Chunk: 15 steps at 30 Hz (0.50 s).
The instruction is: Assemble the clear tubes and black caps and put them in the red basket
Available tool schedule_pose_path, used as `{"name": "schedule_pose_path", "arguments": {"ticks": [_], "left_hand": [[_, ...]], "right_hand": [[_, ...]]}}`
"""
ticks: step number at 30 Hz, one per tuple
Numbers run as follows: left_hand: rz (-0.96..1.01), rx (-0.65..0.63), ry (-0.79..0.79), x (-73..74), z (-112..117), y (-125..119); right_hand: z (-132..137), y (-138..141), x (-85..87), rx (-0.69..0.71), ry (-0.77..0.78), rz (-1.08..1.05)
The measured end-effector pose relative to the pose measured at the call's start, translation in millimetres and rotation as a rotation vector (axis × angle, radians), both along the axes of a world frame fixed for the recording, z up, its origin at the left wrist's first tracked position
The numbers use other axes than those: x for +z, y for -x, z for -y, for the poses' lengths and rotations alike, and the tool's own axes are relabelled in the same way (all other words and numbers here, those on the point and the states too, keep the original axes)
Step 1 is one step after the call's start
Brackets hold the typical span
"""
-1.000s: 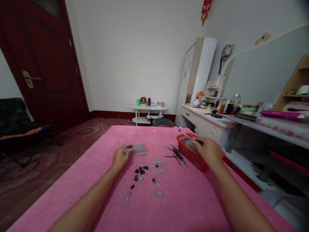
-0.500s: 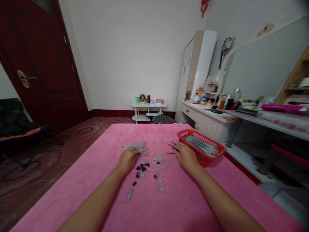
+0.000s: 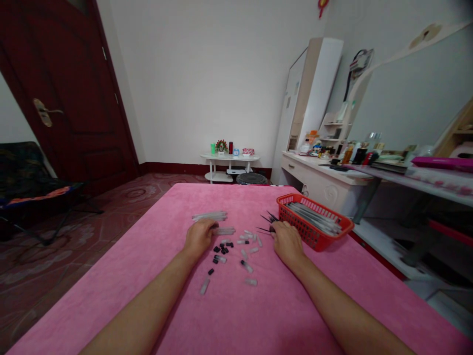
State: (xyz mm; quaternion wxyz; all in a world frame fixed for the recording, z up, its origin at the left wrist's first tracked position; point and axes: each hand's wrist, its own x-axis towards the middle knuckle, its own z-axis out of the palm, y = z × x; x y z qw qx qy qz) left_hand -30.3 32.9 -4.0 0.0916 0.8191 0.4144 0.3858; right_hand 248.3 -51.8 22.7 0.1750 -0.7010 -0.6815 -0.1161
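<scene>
"Fingers [image 3: 212, 225] of the left hand [image 3: 198, 240]: how do they stand?"

"Bent, tips down beside a few clear tubes [image 3: 225, 230]. I cannot tell whether they grip one."

"And the right hand [image 3: 288, 242]?"

"Its fingers curl over the near ends of some thin dark sticks [image 3: 272, 217]; whether they pinch any is hidden."

"What lies nearest on the pink cloth [image 3: 236, 320]?"

"Two short frosted pieces [image 3: 205, 286], well apart. Then comes a loose scatter between the hands: black caps [image 3: 222, 249] toward the left, more frosted pieces toward the right, a few with a dark end."

"Past that?"

"Just beyond the left hand, a bundle of tubes [image 3: 210, 216] lies side by side. Near the right hand, a red basket [image 3: 314, 241] holds long grey sticks [image 3: 314, 218] lying lengthwise."

"Farther still?"

"At the right, a pale dressing table [image 3: 314, 177] crowded with bottles. By the far wall, a low white stand [image 3: 225, 158] bears a green cup [image 3: 213, 148]."
</scene>
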Motion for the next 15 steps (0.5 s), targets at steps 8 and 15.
{"name": "schedule_pose_path", "arguments": {"ticks": [8, 15], "left_hand": [[0.093, -0.167, -0.097, -1.5, 2.2, -16.2], [0.055, -0.175, -0.104, -5.5, -0.4, -14.7]], "right_hand": [[5.4, 27.8, -5.2, 0.257, -0.161, -0.195], [5.5, 26.1, -5.7, 0.244, -0.190, -0.206]]}}
